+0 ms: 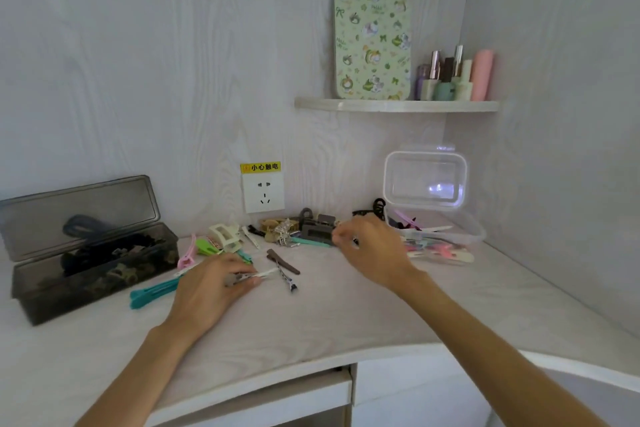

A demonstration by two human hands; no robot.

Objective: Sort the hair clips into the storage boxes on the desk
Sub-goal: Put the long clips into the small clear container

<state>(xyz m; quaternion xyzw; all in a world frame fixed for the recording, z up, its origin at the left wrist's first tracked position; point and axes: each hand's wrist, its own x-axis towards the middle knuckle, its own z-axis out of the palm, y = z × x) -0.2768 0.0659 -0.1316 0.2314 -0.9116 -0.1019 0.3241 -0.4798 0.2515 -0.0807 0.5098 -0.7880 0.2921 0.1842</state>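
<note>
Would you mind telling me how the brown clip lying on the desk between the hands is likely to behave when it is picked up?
The brown clip looks thin and flat, so it is probably light and stiff. Lying flat on the smooth desk, it may slide rather than roll when pushed. Its low profile could make it fiddly to pinch.

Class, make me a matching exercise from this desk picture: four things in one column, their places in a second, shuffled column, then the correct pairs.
Things
1. dark storage box
2. clear storage box
3. patterned green board
4. wall socket

Places
A. standing on the corner shelf
B. left end of the desk, lid open
C. on the wall behind the clip pile
D. right back corner of the desk, lid open

Pairs: 1-B, 2-D, 3-A, 4-C
</note>
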